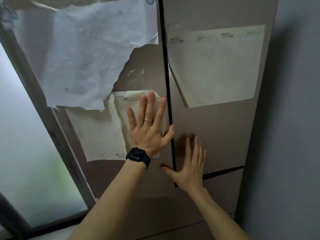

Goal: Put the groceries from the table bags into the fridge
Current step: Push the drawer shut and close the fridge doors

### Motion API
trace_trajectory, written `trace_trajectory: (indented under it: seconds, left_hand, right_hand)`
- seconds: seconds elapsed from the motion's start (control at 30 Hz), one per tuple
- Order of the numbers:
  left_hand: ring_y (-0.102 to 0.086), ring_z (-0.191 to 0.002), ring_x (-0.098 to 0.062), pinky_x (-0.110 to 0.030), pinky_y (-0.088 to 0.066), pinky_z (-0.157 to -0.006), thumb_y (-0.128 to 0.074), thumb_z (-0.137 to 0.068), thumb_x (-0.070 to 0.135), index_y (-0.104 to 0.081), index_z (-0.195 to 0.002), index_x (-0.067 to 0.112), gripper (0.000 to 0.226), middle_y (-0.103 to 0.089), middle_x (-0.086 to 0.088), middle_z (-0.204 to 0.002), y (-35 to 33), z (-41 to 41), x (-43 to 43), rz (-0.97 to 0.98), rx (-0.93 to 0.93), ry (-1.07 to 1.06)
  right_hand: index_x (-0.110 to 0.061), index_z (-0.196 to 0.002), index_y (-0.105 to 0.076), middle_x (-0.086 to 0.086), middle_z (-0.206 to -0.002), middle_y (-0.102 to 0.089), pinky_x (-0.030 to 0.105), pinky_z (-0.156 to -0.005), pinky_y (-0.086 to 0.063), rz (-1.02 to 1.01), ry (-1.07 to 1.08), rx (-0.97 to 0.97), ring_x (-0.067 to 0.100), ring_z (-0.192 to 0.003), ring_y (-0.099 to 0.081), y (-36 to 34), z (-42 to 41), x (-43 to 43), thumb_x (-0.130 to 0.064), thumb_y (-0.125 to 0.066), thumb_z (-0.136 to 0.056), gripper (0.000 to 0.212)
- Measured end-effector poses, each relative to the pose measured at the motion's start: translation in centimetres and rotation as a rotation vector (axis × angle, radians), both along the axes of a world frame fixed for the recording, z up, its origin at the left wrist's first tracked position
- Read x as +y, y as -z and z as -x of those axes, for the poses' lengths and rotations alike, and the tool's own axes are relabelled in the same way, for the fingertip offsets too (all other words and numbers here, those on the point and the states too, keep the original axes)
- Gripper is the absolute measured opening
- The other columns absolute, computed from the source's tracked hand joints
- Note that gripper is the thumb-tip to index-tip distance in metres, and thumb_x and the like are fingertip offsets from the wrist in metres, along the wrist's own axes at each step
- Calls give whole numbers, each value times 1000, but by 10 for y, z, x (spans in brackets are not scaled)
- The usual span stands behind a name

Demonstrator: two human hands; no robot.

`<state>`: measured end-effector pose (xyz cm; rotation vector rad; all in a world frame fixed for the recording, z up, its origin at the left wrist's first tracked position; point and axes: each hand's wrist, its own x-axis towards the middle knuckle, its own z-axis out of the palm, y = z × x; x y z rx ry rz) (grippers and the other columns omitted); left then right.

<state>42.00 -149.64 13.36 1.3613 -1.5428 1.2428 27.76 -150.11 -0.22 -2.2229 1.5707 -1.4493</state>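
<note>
A taupe fridge fills the view, its two upper doors shut, with a dark seam running down between them. My left hand, with a ring and a black watch at the wrist, lies flat with fingers spread on the left door, over a cream paper sheet. My right hand presses flat on the right door just right of the seam, thumb crossing it. Neither hand holds anything. No groceries or bags are in sight.
Torn white paper and cream sheets are stuck on the doors. A frosted window with a grey frame stands at the left. A grey wall borders the fridge on the right. A lower drawer front sits below the right door.
</note>
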Motion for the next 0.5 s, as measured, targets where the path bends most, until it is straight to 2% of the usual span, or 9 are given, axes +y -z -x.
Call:
trace_trajectory:
  seconds: [0.1, 0.23, 0.33, 0.5]
  left_hand:
    - [0, -152, -22, -56, -3, -118, -43, -90, 67, -14, -157, 26, 83, 12, -2, -164, -2, 1, -12, 20, -2, -20]
    - [-14, -148, -26, -54, -1, -118, -41, -88, 76, -23, -154, 25, 85, -15, -9, -159, 1, 2, -21, 81, -20, -33]
    - [-23, -148, -28, -55, -4, -116, -39, -88, 77, -30, -153, 24, 85, -22, -11, -157, -3, 2, -32, 83, -29, -85]
    - [-28, -147, -33, -57, -4, -114, -36, -92, 72, -22, -155, 24, 81, -33, -15, -157, -3, 5, -48, 34, -16, -174]
  right_hand:
    - [-9, -159, -11, 13, -167, 4, 64, -120, -7, 38, 57, 4, 31, -154, 3, 2, -2, -10, -90, -53, -68, 129]
    - [-5, -158, -13, 18, -167, 2, 64, -120, -6, 74, 99, 12, 35, -154, 2, 12, -8, -24, -91, -50, -70, 129]
    - [-5, -158, -12, 21, -166, -2, 63, -120, -7, 95, 143, 23, 38, -153, -3, 20, -14, -33, -86, -53, -74, 124]
    - [-13, -160, -1, 20, -165, -5, 62, -120, -11, 180, 193, 90, 38, -153, -9, 31, -12, -49, -83, -45, -84, 112]
